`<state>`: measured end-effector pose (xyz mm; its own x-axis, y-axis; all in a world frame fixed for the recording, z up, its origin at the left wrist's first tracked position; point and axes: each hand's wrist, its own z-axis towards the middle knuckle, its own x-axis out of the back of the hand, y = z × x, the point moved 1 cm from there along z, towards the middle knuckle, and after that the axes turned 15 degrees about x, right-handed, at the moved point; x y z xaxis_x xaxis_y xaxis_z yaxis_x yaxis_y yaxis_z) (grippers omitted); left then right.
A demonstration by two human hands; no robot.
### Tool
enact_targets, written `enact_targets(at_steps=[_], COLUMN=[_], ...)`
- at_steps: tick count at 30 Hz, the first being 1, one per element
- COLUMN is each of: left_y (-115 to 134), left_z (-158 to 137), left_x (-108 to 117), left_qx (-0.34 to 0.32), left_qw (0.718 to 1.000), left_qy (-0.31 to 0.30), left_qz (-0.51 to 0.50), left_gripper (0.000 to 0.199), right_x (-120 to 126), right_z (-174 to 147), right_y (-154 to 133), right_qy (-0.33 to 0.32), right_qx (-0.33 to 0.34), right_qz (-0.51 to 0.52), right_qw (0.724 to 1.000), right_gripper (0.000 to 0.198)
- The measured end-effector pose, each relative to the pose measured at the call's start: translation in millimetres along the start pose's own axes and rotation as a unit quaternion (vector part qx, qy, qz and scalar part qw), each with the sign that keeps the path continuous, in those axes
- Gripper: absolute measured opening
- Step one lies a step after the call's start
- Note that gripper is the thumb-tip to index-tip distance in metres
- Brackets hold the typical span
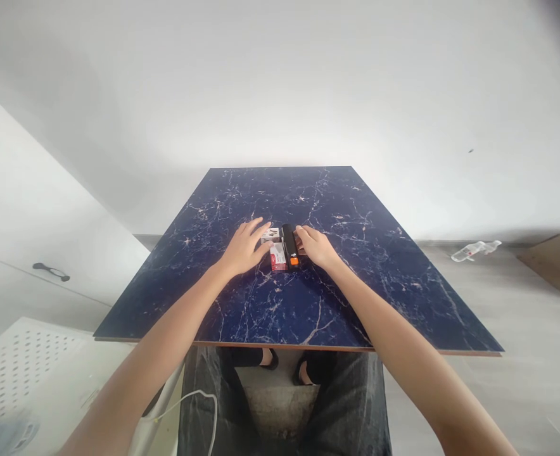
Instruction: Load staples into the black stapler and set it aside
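On the dark blue table in front of me, a black stapler with an orange patch at its near end lies lengthwise. Against its left side sit a small red-and-white box and, farther back, a small white box with a picture on it. My left hand is at the left of the boxes, fingers spread, thumb and fingertips at their edges. Curled along the right side of the stapler is my right hand, its fingers against the body and partly hidden behind the thumb.
The marbled tabletop reaches back to a white wall. To the left stand a white cabinet with a dark handle and a perforated white surface. On the floor at right lie a clear plastic bottle and a cardboard box.
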<state>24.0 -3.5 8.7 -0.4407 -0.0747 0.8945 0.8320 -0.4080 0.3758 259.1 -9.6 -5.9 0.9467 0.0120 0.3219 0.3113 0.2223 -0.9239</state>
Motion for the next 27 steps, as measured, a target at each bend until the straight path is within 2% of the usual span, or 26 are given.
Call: enact_targets(at_steps=[4, 10, 12, 20, 27], left_y=[-8.7, 4.3, 8.7, 0.7, -9.1], left_z=[6.3, -1.4, -4.5, -0.5, 0.0], left_x=[-1.7, 1.6, 1.4, -5.3, -1.5], left_qx=[-0.001, 0.069, 0.074, 0.048, 0.006], left_qw=[0.999, 0.993, 0.993, 0.998, 0.994], left_qy=[-0.029, 0.041, 0.047, -0.005, -0.082], left_qz=[0.043, 0.084, 0.079, -0.046, -0.072], left_gripper=[0.056, 0.062, 0.064, 0.057, 0.054], right_x=[0.6, 2.6, 2.7, 2.8, 3.5], right_z=[0.2, 0.9, 1.2, -1.3, -1.5], right_y=[0.8, 4.3, 5.1, 1.1, -1.4], right_qy=[-0.010, -0.025, -0.025, -0.032, -0.037], right_qx=[0.000, 0.013, 0.015, 0.025, 0.011], right_qz=[0.005, -0.028, -0.031, -0.020, -0.011], right_qw=[1.000, 0.999, 0.999, 0.999, 0.999], right_gripper=[0.041, 0.045, 0.046, 0.044, 0.042])
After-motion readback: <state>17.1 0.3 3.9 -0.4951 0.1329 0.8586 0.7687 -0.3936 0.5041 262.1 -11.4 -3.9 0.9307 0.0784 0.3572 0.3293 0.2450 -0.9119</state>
